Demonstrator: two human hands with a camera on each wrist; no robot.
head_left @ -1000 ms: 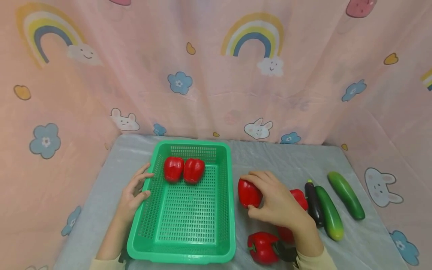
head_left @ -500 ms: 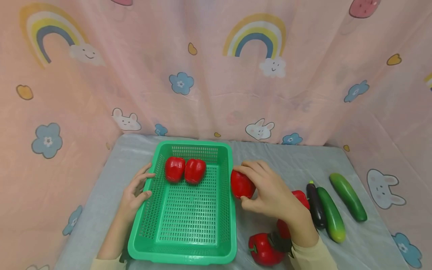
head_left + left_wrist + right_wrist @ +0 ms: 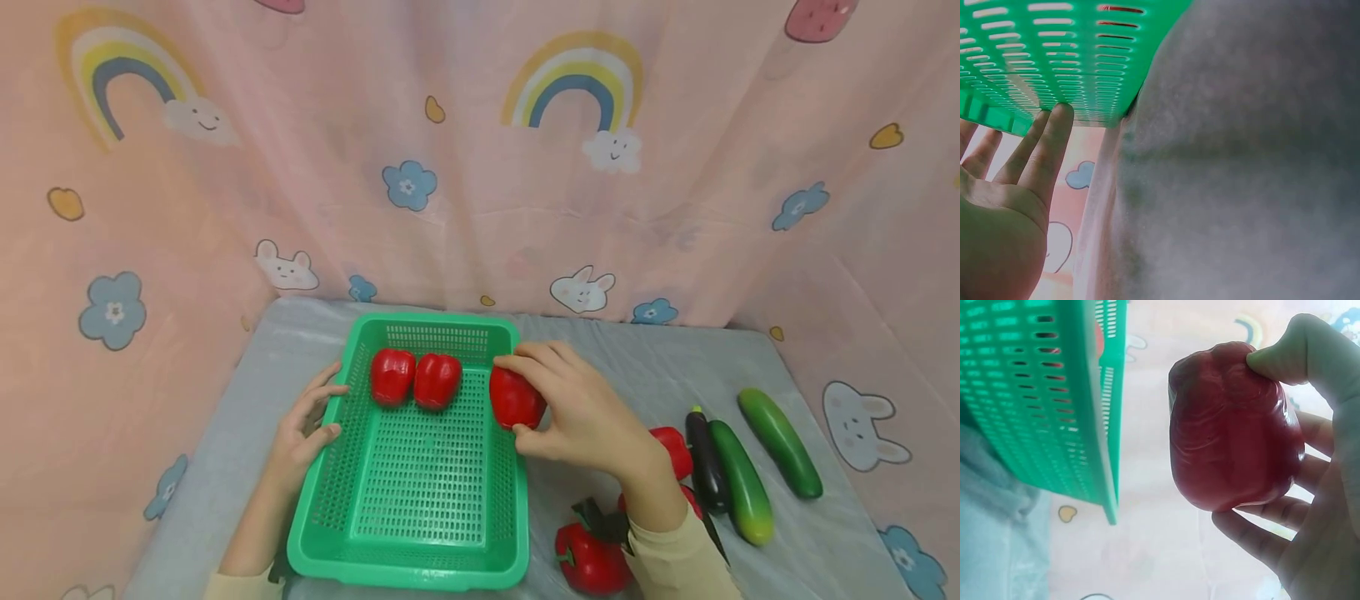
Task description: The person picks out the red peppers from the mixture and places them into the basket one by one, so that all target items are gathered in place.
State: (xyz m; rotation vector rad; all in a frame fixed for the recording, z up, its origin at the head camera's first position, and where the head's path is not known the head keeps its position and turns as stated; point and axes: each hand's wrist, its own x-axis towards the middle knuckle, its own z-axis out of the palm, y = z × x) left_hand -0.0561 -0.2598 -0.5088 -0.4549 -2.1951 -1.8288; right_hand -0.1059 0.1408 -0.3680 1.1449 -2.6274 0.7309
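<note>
My right hand (image 3: 577,408) holds a red bell pepper (image 3: 514,400) between thumb and fingers, over the right rim of a green plastic basket (image 3: 408,576). The right wrist view shows this pepper raised beside the basket wall, apart from it. Two more red bell peppers, a left one (image 3: 392,377) and a right one (image 3: 437,382), lie side by side at the back inside the basket. My left hand (image 3: 298,433) rests against the basket's left side. In the left wrist view, straight fingers (image 3: 1054,140) touch the outer wall.
Right of the basket, a red pepper (image 3: 592,560) lies near the front, with other red ones partly hidden by my right arm. Farther right are an eggplant (image 3: 707,462) and two cucumbers, one nearer (image 3: 738,483) and one farther (image 3: 780,442). A patterned pink curtain (image 3: 480,242) hangs behind.
My right hand has carried the pepper leftward and up, from beside the basket to over its right rim. My left hand stays against the basket, and the two peppers inside lie as before.
</note>
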